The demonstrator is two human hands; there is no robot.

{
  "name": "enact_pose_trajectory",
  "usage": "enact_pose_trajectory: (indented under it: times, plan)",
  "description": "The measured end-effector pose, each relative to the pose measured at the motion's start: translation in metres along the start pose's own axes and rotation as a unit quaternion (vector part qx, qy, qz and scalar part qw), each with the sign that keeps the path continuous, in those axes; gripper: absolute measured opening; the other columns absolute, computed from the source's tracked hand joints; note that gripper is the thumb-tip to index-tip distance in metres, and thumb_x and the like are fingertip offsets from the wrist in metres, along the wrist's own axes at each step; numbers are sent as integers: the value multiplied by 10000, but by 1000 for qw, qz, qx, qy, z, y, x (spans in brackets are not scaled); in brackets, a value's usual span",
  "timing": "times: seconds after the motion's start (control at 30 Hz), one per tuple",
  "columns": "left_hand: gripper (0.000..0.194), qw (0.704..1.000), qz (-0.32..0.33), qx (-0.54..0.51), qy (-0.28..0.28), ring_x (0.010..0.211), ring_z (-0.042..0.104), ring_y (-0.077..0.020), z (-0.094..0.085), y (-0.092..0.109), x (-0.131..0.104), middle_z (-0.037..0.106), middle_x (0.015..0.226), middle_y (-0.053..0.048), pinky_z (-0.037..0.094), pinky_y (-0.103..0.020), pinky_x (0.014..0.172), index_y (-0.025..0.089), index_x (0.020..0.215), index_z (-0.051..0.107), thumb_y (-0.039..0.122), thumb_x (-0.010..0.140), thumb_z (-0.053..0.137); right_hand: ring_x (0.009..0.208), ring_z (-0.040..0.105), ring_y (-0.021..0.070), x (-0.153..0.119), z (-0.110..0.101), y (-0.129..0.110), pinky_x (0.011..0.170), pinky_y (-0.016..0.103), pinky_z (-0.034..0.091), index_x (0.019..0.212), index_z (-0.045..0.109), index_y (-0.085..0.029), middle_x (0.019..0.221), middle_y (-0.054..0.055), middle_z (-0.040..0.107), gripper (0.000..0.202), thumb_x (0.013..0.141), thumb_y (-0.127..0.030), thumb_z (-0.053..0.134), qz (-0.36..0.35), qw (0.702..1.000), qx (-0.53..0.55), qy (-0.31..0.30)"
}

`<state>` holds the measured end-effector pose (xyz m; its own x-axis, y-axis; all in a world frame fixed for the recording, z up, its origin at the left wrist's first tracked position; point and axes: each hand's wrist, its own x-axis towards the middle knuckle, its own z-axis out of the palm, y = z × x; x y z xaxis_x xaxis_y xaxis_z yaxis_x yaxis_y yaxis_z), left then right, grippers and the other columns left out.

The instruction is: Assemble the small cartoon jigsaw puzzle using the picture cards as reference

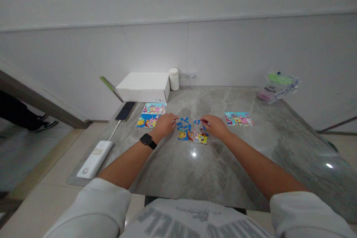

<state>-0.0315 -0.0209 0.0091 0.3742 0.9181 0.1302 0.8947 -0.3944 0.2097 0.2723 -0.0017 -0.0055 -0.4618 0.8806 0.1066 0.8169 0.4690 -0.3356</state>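
Bag with green contents; left fingers, right fingers near puzzle pieces, grip unclear

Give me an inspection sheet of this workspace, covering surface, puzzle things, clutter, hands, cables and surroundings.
Surface: grey marbled tabletop, glossy, reflecting light.
Puzzle things: loose blue pieces between the hands; cartoon strip nearer the person; cartoon picture on the right; two cartoon pictures on the left.
Clutter: white box, white canister, clear containers, plastic bag, phone, white device.
Hands: left hand and right hand flank the pieces; grip too small to tell.
Cables: white cable between phone and white device.
Surroundings: pale wall behind; another person's shoe at far left.
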Motion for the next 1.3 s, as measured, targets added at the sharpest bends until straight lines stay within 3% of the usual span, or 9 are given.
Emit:
enact_pose_trajectory:
  times: [0.13, 0.23, 0.43, 0.6, 0.83, 1.03, 1.17, 1.3]
  plan:
    - [273, 997, 29, -58, -30, 1152, 665, -239, 5, 7, -32, 726, 1225, -84, 502, -375, 1052, 245, 1238, 710, 294, 987, 615, 1054, 679, 227, -33, 0, -1, 949, 316, 469, 1195, 735, -204, 1165, 107, 748, 246, 986, -300, 645, -14, 999, 12, -34]
    - [378, 996, 48, -58, -50, 1202, 642, -269, 15, 25, -42, 685, 1284, -104, 499, -401, 1070, 245, 1278, 678, 418, 943, 703, 1169, 648, 281, -48, 13, -13, 1004, 353, 468, 1257, 716, -198, 1273, 147, 703, 404, 906, -391, 767, -4, 998, -14, -66]
    - [458, 994, -8, -36, -99, 1083, 685, -302, 24, 37, -24, 714, 1191, -115, 536, -392, 946, 217, 1206, 683, 458, 838, 809, 1124, 663, 318, -39, 16, -27, 912, 353, 497, 1201, 731, -206, 1242, 160, 695, 504, 779, -436, 882, 61, 991, -57, -107]
    - [462, 987, -14, -63, -146, 1010, 718, -265, 20, 35, -15, 758, 1135, -63, 534, -335, 876, 244, 1248, 670, 354, 822, 810, 980, 684, 263, -31, 13, -22, 784, 300, 476, 1069, 732, -198, 1116, 117, 723, 431, 731, -404, 902, 57, 990, -34, -126]
    - [185, 984, 9, -94, -154, 919, 711, -218, 22, 37, -14, 775, 989, -18, 515, -283, 801, 233, 998, 749, 228, 814, 769, 924, 677, 213, -29, 19, -16, 755, 264, 454, 973, 717, -188, 1031, 75, 747, 263, 743, -224, 841, 42, 991, 31, -124]
    - [267, 983, -3, -133, -126, 906, 711, -203, 21, 28, -7, 785, 981, -21, 526, -275, 819, 216, 1033, 780, 123, 794, 704, 792, 676, 162, -23, 16, -7, 701, 246, 435, 999, 729, -197, 875, 16, 760, 236, 781, -108, 744, 55, 982, 109, -146]
    - [256, 990, -20, -125, -68, 959, 715, -221, 14, 20, -3, 791, 1036, -41, 533, -301, 871, 232, 1068, 794, 158, 840, 705, 764, 660, 159, -16, 18, 5, 689, 247, 450, 1001, 749, -202, 838, 13, 744, 177, 829, -178, 718, 60, 976, 172, -122]
    - [202, 993, 18, -115, -10, 1052, 697, -254, 12, 30, -1, 777, 1110, -69, 511, -353, 975, 252, 1062, 805, 327, 878, 768, 747, 632, 168, -6, 20, 15, 698, 269, 476, 927, 750, -181, 791, 15, 713, 172, 841, -329, 733, 42, 952, 283, -112]
